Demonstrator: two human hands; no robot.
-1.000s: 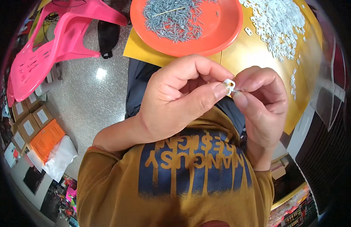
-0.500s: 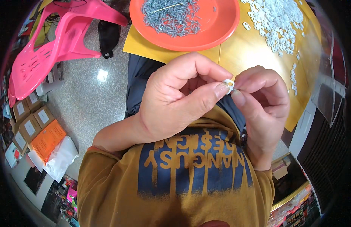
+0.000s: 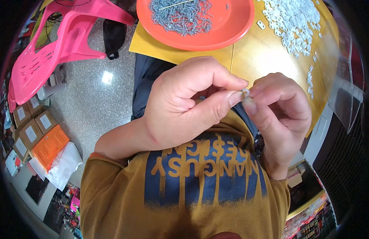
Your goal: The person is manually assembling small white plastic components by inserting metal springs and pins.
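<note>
Left hand (image 3: 184,107) curled, thumb and forefinger pinched tight on a small white clip (image 3: 245,93), held up close over the chest. Right hand (image 3: 282,115) also curled, fingertips (image 3: 250,105) pressed on the same clip from the other side; hands touching there. Beyond them, yellow surface (image 3: 268,55) carries an orange plate (image 3: 232,30) of metal screws (image 3: 180,16) and a pile of white clips (image 3: 292,18). Pink chair (image 3: 53,47) on the left.

A tiny pale part (image 3: 245,94), whitish with a metallic glint, sits just right of the frame's centre, pinched between the fingertips of both hands. Fingers cover most of it, so its shape and tilt cannot be made out
</note>
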